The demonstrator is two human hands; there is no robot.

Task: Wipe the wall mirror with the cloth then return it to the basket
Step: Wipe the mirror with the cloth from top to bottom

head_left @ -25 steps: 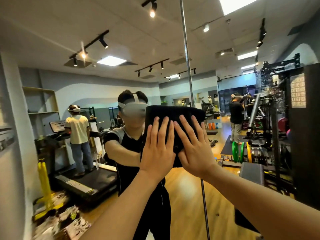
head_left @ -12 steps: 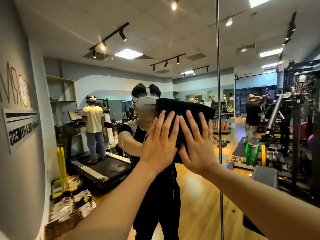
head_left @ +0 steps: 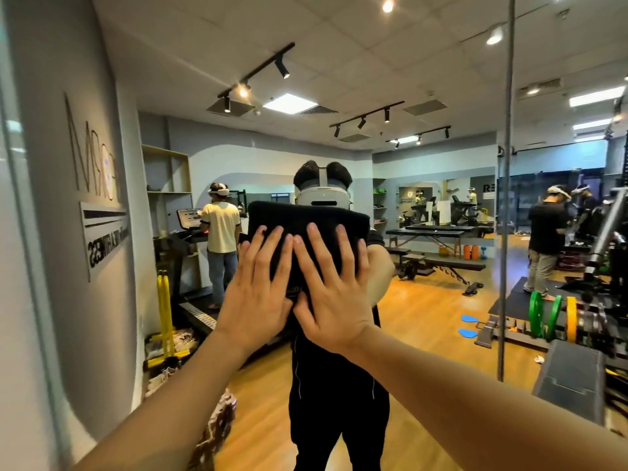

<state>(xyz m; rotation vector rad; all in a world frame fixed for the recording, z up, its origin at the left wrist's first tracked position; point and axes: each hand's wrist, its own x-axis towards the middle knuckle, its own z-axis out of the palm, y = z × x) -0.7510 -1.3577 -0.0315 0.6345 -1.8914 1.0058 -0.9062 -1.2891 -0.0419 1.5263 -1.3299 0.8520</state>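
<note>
Gym mirror (head_left: 441,79) fills the view, treadmill and weights reflected. Both hands, left (head_left: 258,287) and right (head_left: 331,290), are spread flat side by side, pressing the black cloth (head_left: 306,220) against the glass around head height.

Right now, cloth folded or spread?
Folded: the black cloth is a compact thick pad with a rounded top edge, pressed flat by left hand and right hand.
</note>
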